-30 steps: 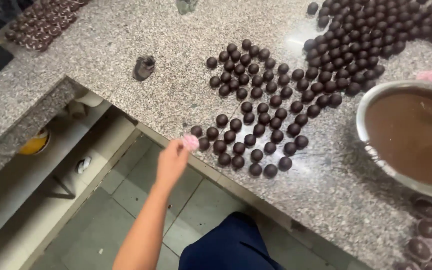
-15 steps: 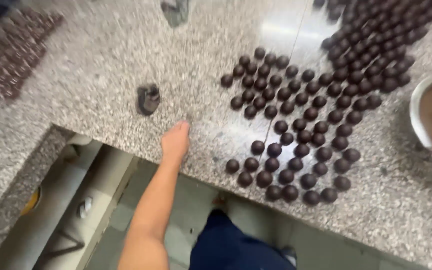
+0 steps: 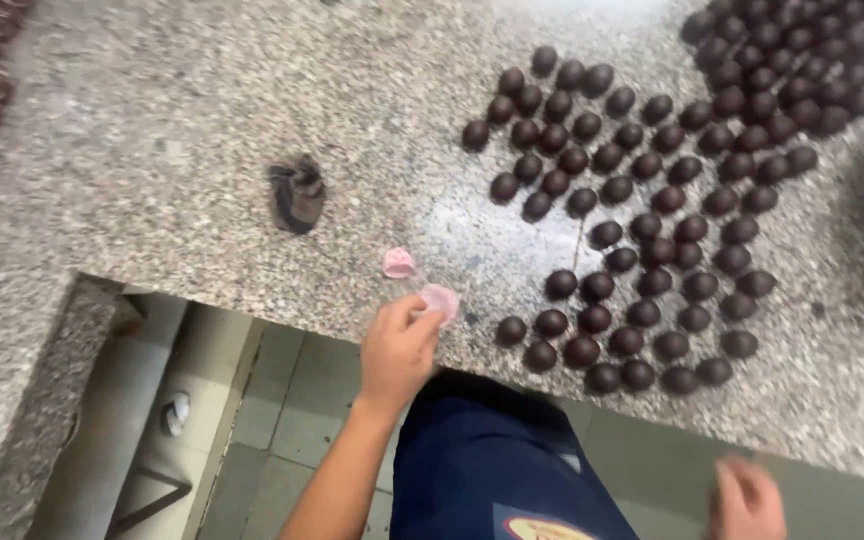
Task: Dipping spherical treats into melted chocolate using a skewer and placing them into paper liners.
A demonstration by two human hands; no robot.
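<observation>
1. Left hand (image 3: pixel 398 345) pinched a small pink wrapper (image 3: pixel 440 298) between its fingertips at the counter's (image 3: pixel 152 130) front edge, near the closest balls (image 3: pixel 632 250).
2. Another pink scrap (image 3: pixel 399 263) lay flat on the stone just beyond the hand, apart from it.
3. Counter was speckled grey granite; the balls were round, dark and glossy; a dark crumpled lump (image 3: pixel 297 194) sat to the left.
4. Left forearm reached up from below, fingers curled together; right hand (image 3: pixel 747 500) hung low and blurred, and I cannot tell its grip.
</observation>
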